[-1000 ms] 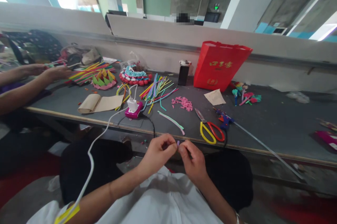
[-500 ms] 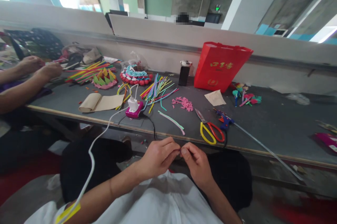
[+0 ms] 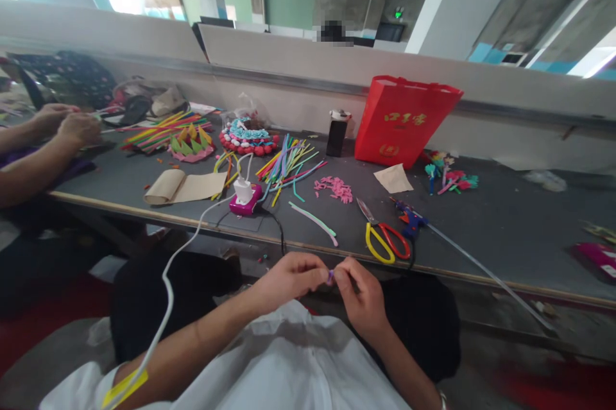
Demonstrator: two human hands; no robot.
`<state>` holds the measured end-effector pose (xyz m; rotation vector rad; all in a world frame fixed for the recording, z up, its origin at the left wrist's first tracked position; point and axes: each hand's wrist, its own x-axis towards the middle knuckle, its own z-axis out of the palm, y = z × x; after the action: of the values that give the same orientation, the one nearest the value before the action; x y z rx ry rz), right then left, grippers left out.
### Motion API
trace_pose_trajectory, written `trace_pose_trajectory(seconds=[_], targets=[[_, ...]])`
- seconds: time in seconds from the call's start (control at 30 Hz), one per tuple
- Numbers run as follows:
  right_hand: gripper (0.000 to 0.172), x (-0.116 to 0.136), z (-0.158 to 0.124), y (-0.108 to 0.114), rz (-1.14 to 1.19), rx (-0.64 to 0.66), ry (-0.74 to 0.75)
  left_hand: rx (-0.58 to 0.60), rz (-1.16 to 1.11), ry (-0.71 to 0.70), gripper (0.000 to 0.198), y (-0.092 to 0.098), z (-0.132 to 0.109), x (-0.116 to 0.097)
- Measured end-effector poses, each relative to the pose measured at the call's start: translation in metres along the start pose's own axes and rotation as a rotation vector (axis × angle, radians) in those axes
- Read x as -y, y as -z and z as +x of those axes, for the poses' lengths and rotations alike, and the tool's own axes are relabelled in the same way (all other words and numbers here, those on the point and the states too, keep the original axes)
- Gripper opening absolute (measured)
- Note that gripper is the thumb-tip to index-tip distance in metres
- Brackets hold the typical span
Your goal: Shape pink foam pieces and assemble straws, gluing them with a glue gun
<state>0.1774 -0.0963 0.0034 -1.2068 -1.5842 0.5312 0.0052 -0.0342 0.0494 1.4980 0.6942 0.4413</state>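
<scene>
Close to the table's front edge, my left hand (image 3: 299, 278) and my right hand (image 3: 360, 293) meet, thumbs and fingertips pinched on a small purple piece (image 3: 330, 277). It looks like a bit of pipe cleaner, mostly covered by the fingers. On the table beyond lie two pale pipe cleaners (image 3: 315, 222), one greenish and one pink. Scissors (image 3: 385, 240) with one yellow and one red handle lie just past my right hand. Farther back are a heap of short pink pieces (image 3: 334, 189) and a bundle of coloured pipe cleaners (image 3: 291, 163).
A glue gun (image 3: 411, 222) with a long glue stick lies right of the scissors. A white cable runs from the purple power socket (image 3: 245, 201) past my left arm. A red bag (image 3: 407, 121) and a bottle (image 3: 337, 134) stand behind. Another person's hands (image 3: 72, 124) work at far left.
My fingertips have shifted slightly, and the purple piece between them now shows. The other person's hands have moved a little to the left. Objects on the table stay put.
</scene>
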Motion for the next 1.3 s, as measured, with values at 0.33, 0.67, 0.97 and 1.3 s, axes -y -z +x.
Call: trace_pose_trajectory(seconds=[0.33, 0.67, 0.97, 1.3], targets=[[0.040, 0.001, -0.004, -0.012, 0.544, 0.005, -0.518, -0.186, 0.802, -0.608, 0.019, 0.001, -0.003, 0.016], [0.022, 0.004, -0.008, -0.008, -0.012, 0.019, 0.015, -0.089, -0.309, 0.147, 0.017, -0.009, 0.005, 0.004], [0.023, -0.008, -0.006, -0.014, -0.053, -0.060, -0.020, -0.220, -0.063, 0.087, 0.020, -0.008, 0.009, 0.010], [0.031, -0.002, -0.003, -0.012, 0.044, -0.064, -0.192, -0.284, 0.718, -0.601, 0.024, -0.006, 0.002, 0.019]])
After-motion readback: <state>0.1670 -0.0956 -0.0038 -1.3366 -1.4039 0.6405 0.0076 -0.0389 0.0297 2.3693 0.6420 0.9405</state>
